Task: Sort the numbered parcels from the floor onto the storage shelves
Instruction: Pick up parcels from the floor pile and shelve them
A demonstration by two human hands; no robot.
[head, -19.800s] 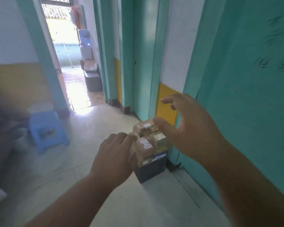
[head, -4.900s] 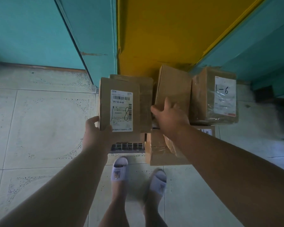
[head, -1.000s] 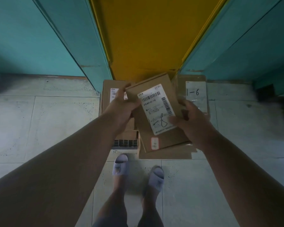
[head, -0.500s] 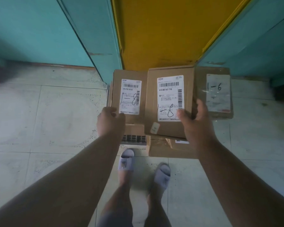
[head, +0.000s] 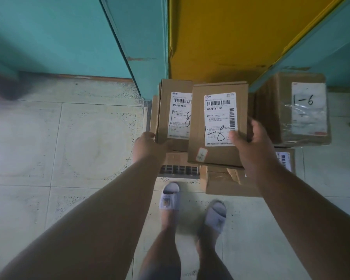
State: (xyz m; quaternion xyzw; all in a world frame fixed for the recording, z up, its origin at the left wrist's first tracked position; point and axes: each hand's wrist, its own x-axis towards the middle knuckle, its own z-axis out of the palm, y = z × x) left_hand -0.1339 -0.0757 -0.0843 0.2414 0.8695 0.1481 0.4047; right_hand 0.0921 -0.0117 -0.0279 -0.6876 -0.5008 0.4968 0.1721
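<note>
Gripping two flat brown cardboard parcels, the hands hold them side by side above a stack of boxes. The right-hand cardboard parcel has matte, square-edged faces and a white paper shipping label with barcodes and a handwritten "1-8"; the right hand clasps its lower right edge, thumb across the label's corner. Just beside it and partly overlapped by it, the left-hand cardboard parcel carries a similar white label marked "1-8", and the left hand curls round its lower left corner. Beyond the right hand stands a bulkier brown carton wrapped in glossy clear tape, its label reading "1-6". Under both hands lie more taped brown boxes on a dark slatted plastic crate. Below the wrists, two feet in pale rubber slippers stand on the speckled pale tiled floor, facing a yellow wall panel with chipped teal frames.
</note>
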